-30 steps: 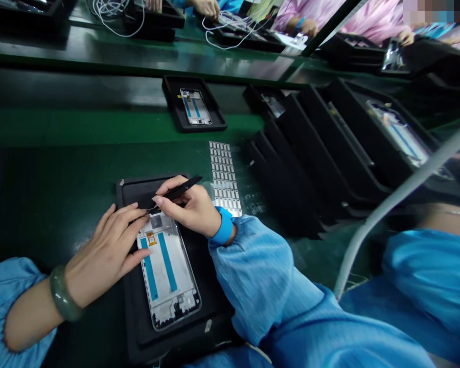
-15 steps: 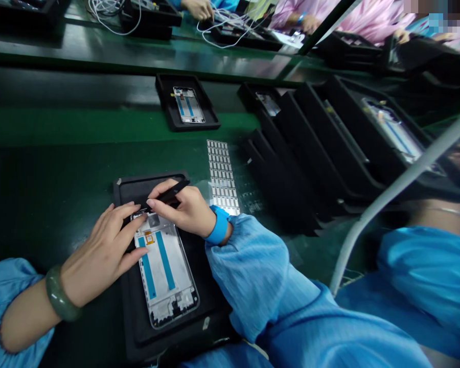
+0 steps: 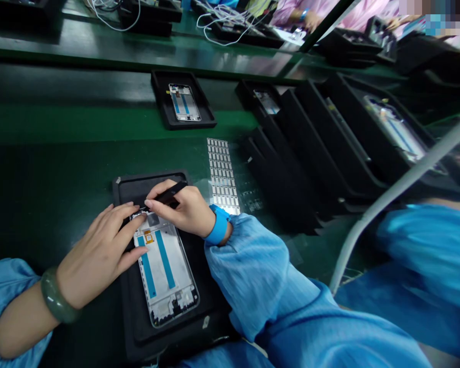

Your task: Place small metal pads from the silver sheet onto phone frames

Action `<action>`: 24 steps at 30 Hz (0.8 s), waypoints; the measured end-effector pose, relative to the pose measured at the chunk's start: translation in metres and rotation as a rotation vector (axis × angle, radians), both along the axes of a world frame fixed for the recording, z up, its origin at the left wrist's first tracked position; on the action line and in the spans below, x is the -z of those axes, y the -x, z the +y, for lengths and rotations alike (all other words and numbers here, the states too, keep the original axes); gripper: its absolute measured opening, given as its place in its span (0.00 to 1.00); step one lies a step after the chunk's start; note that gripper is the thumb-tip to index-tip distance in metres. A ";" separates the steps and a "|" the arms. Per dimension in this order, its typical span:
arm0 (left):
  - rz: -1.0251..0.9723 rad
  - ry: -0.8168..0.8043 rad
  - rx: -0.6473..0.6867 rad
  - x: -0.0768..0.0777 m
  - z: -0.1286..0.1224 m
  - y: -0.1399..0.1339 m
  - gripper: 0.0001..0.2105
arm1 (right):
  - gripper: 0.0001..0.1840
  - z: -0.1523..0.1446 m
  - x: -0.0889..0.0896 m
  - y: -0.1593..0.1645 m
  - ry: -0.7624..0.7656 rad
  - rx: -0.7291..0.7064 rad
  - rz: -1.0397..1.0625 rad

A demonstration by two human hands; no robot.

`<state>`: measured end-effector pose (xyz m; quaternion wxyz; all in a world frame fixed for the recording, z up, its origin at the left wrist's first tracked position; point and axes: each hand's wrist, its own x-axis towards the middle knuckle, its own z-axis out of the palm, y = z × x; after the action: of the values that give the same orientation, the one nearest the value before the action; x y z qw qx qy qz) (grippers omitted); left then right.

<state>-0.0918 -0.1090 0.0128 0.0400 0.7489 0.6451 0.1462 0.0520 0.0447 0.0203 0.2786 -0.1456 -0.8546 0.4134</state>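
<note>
A silver phone mid-frame (image 3: pixel 164 266) with two blue strips and a small orange flex piece lies in a black foam tray (image 3: pixel 128 327) in front of me. My left hand (image 3: pixel 105 240) is open, fingers spread, with its fingertips resting at the upper left edge of the frame. Pinched in my right hand (image 3: pixel 186 207) is a pair of black tweezers (image 3: pixel 171 191), slanting down to the frame's top end. Their tips meet the frame close to my left fingertips, and what lies under them is too small to make out.
Beyond the tray lies a sheet of small silver stickers (image 3: pixel 222 171). Another tray (image 3: pixel 164 115) with a phone frame stands farther back. Stacked black trays (image 3: pixel 302 138) lean at the right, behind a grey tube (image 3: pixel 362 225). A co-worker's blue sleeve (image 3: pixel 429 250) is at far right.
The far tray has shifted slightly left. A co-worker's hand at the top has left the view, and the neighbour's arm at right has moved. My hands stay almost still.
</note>
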 end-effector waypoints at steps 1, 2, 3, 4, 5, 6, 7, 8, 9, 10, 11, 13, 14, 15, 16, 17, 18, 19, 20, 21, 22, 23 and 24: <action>0.002 -0.002 -0.003 0.000 0.000 0.000 0.22 | 0.06 -0.001 0.000 0.000 -0.023 -0.012 -0.002; 0.003 -0.005 -0.006 0.000 0.000 0.000 0.23 | 0.06 -0.002 0.000 -0.001 -0.047 -0.025 0.000; 0.002 -0.005 -0.010 0.000 0.000 0.000 0.23 | 0.06 -0.003 0.001 -0.001 -0.069 -0.038 0.011; -0.002 -0.003 -0.013 0.000 0.000 0.000 0.23 | 0.06 -0.003 0.001 -0.001 -0.082 -0.043 0.030; -0.008 0.000 -0.015 0.000 0.000 0.000 0.23 | 0.06 -0.004 0.001 -0.001 -0.082 -0.031 0.052; -0.013 0.004 -0.014 0.000 0.000 0.000 0.23 | 0.05 -0.004 0.001 -0.001 -0.063 -0.003 0.072; -0.017 0.005 -0.014 0.000 0.001 0.000 0.23 | 0.06 -0.004 0.001 -0.001 -0.024 0.034 0.086; -0.017 0.002 -0.013 0.000 0.001 0.000 0.23 | 0.06 -0.003 0.001 -0.001 0.035 0.073 0.095; -0.015 -0.004 -0.011 0.000 0.001 0.000 0.22 | 0.07 -0.002 0.001 0.000 0.104 0.102 0.097; -0.010 -0.011 -0.009 0.000 0.001 0.000 0.22 | 0.08 -0.001 0.001 0.001 0.174 0.114 0.092; -0.006 -0.016 -0.007 0.000 0.001 0.000 0.22 | 0.09 0.000 0.002 0.002 0.232 0.106 0.083; 0.002 -0.016 -0.010 0.000 0.001 0.000 0.23 | 0.10 0.002 0.003 0.004 0.287 0.063 0.051; 0.005 -0.015 -0.012 0.000 0.001 -0.001 0.23 | 0.10 0.003 0.004 0.005 0.288 0.041 0.031; 0.007 -0.013 -0.015 0.000 0.001 -0.001 0.23 | 0.09 0.003 0.004 0.005 0.280 0.024 0.010; 0.010 -0.013 -0.016 0.000 0.001 -0.001 0.24 | 0.09 0.003 0.005 0.006 0.269 0.013 -0.007; 0.013 -0.016 -0.015 0.000 0.001 -0.001 0.24 | 0.09 0.003 0.005 0.006 0.258 0.003 -0.019; 0.017 -0.018 -0.012 0.001 0.001 -0.001 0.24 | 0.09 0.003 0.004 0.006 0.246 -0.002 -0.028; 0.022 -0.019 -0.009 0.001 0.001 -0.001 0.24 | 0.09 0.002 0.004 0.007 0.232 -0.002 -0.034; 0.027 -0.017 -0.007 0.001 0.002 -0.001 0.24 | 0.08 0.001 0.003 0.007 0.214 0.001 -0.039; 0.031 -0.014 -0.006 0.001 0.002 0.000 0.24 | 0.08 0.001 0.002 0.007 0.192 0.007 -0.042; 0.033 -0.012 -0.004 0.001 0.002 0.000 0.23 | 0.07 0.000 0.002 0.007 0.168 0.014 -0.045; 0.033 -0.011 -0.003 0.002 0.002 0.000 0.23 | 0.06 0.000 0.001 0.008 0.148 0.022 -0.047; 0.033 -0.011 -0.004 0.002 0.002 0.000 0.23 | 0.06 0.000 0.001 0.008 0.133 0.028 -0.047</action>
<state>-0.0921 -0.1073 0.0109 0.0249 0.7503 0.6462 0.1377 0.0437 0.0445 0.0194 0.2540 -0.1854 -0.8295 0.4616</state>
